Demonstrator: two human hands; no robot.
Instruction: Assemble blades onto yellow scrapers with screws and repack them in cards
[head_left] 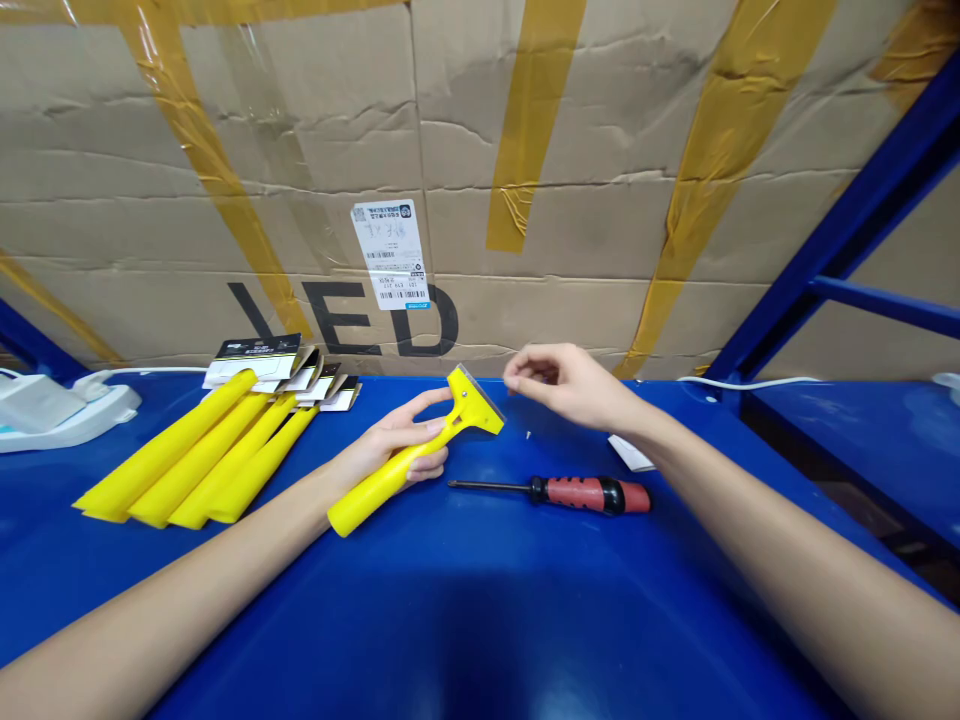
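My left hand (409, 435) is closed around the neck of a yellow scraper (390, 480), whose wide head with a metal blade edge points up and right. Just right of that blade, apart from it, my right hand (559, 380) has its fingertips pinched together; whatever lies between them, if anything, is too small to make out. Below my hands a screwdriver (577, 493) with a red and black handle lies on the blue table (450, 620), its tip to the left. A tiny screw-like piece (528, 435) rests between the scraper and my right hand.
Several yellow scrapers (202, 450) with card packaging over their heads lie at the left. Beyond them sits a white power strip (90, 415). A small white piece (631, 453) lies by my right forearm. A large taped cardboard box (465, 150) stands behind, with a blue metal frame (832, 240) at right.
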